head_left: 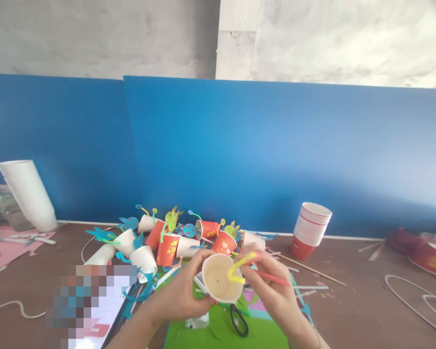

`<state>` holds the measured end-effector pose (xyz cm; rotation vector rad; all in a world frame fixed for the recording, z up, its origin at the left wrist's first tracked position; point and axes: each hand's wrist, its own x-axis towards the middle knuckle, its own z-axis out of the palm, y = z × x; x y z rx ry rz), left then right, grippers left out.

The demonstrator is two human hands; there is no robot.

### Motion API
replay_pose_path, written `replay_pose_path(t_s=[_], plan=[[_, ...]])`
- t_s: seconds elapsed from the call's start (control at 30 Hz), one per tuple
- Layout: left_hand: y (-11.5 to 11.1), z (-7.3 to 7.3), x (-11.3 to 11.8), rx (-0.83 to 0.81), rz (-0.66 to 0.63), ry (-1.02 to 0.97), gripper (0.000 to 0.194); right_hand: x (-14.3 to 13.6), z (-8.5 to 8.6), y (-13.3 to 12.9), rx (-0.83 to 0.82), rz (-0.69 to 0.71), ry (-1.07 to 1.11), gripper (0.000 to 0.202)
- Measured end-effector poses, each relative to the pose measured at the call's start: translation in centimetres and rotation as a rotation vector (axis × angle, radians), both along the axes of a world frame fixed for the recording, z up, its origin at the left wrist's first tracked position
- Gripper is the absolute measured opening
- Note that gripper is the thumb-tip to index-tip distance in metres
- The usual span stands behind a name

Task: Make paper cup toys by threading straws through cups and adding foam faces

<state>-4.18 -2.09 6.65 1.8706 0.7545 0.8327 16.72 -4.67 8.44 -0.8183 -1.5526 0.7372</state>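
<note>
My left hand (193, 283) is wrapped around a paper cup (218, 286), its open mouth turned toward me and a small dark spot on its inner bottom. In front of the cup's right rim, my right hand (271, 274) pinches a bent yellow pipe cleaner (237, 277). A straight red piece (274, 278), perhaps another pipe cleaner, also lies across those fingers. Below the cup, black-handled scissors (240, 321) rest on green paper (225, 335). Just behind my hands is a heap of decorated paper cups (168, 249) with animal-like cutouts and curled stems.
A leaning white cup stack (28, 196) stands at left, a red-and-white cup stack (310, 231) at right. A phone (103, 305) lies left of my forearm. A thin wooden stick (312, 269) and a white cable (410, 283) lie rightward. A blue panel (240, 155) borders the back.
</note>
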Motion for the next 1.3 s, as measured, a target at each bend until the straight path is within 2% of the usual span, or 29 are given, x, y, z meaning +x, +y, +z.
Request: replay_pose_path(t_s=[0.13,0.33,0.47,0.67,1.3], plan=[[-0.19,0.5,0.13,-0.039,-0.06,-0.047,0.061,-0.23,0.19,-0.04,0.092,0.012,-0.137,0.012],[-0.22,0.74,-0.01,-0.03,-0.075,-0.043,0.058,-0.25,-0.08,0.24,0.07,0.027,-0.153,0.012],[-0.14,0.6,-0.05,-0.031,-0.067,-0.025,0.059,-0.33,-0.11,0.29,0.084,0.02,-0.174,0.011],[0.02,0.07,-0.12,-0.007,-0.095,-0.01,0.066,-0.36,-0.23,0.38,0.221,0.035,-0.211,0.01],[0.02,0.6,-0.12,-0.002,-0.104,-0.002,0.062,-0.41,-0.08,0.05,0.219,0.045,-0.244,0.011]])
